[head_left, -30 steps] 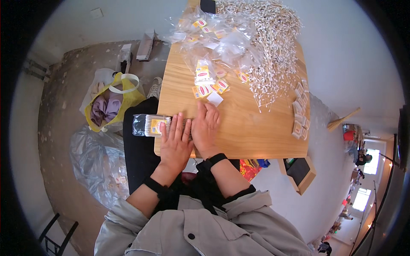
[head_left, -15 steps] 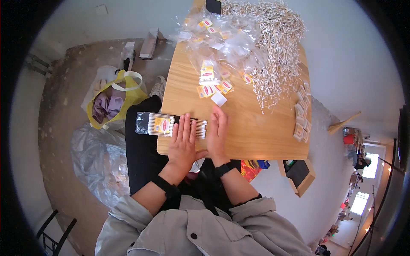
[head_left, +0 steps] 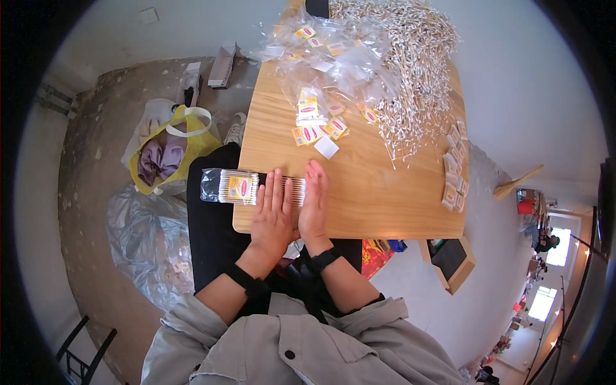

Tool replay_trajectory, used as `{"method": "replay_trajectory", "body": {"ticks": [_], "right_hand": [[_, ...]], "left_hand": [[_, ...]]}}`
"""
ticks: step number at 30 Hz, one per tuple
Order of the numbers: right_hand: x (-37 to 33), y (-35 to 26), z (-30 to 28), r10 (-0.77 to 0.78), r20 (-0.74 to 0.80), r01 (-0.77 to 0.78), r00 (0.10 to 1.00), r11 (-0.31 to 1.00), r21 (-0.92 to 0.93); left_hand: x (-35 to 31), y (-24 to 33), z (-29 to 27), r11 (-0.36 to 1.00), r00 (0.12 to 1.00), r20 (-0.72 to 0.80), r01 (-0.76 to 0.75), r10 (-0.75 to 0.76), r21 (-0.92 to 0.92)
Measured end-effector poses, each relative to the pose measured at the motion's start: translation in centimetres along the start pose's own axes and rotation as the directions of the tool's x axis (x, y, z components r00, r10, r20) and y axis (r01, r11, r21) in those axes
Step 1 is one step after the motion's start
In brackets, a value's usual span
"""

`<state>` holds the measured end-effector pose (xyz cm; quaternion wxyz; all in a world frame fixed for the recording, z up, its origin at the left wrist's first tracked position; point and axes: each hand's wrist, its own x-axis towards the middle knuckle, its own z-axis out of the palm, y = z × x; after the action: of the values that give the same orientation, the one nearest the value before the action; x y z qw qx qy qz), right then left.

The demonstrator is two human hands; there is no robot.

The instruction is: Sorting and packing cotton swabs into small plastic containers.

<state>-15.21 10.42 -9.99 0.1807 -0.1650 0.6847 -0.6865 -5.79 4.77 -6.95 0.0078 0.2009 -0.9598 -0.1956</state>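
Note:
My left hand (head_left: 272, 215) lies flat, fingers stretched out, over the middle of a row of cotton swabs (head_left: 294, 191) near the table's left front. To the left of it, more swabs under a yellow and white label card (head_left: 241, 187) sit at the mouth of a clear plastic bag (head_left: 210, 185), which hangs past the table edge. My right hand (head_left: 313, 202) stands on its edge against the right ends of the swabs, fingers straight and close together. What lies under my left palm is hidden.
A big heap of loose cotton swabs (head_left: 417, 70) covers the far right of the wooden table (head_left: 378, 205). Clear bags (head_left: 350, 58) and label cards (head_left: 308, 135) lie at the far left. Small packs (head_left: 453, 170) line the right edge. A yellow bag (head_left: 144, 173) stands on the floor.
My right hand has moved left, up against the swab ends. My left hand stays flat on the row, and the swabs have hardly shifted.

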Motion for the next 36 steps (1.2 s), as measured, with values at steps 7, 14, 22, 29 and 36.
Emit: {"method": "replay_trajectory", "body": {"ticks": [7, 14, 22, 29, 36], "right_hand": [[-0.4, -0.5, 1.4, -0.026, 0.001, 0.026, 1.000, 0.994, -0.108], [1.0, -1.0, 0.3, -0.194, 0.051, 0.190, 0.980, 0.813, -0.550], [2.4, -1.3, 1.1, -0.321, 0.200, 0.333, 0.926, 0.440, -0.834], [2.4, -1.2, 1.5, -0.358, 0.240, 0.383, 0.902, 0.410, -0.828], [2.6, -1.1, 1.5, -0.391, 0.254, 0.405, 0.885, 0.373, -0.835]], "left_hand": [[-0.1, -0.7, 1.9, 0.969, 0.998, -0.066, 0.034, -0.019, 0.243], [-0.2, -0.4, -0.7, 0.986, 0.990, 0.109, 0.072, -0.089, 0.150], [-0.2, -0.7, 0.2, 0.994, 0.998, 0.014, 0.058, -0.060, 0.096], [-0.2, -0.6, 0.1, 0.989, 0.997, 0.033, 0.063, -0.068, 0.135], [-0.1, -1.4, 0.0, 0.986, 0.997, -0.056, 0.051, -0.043, 0.157]]}}
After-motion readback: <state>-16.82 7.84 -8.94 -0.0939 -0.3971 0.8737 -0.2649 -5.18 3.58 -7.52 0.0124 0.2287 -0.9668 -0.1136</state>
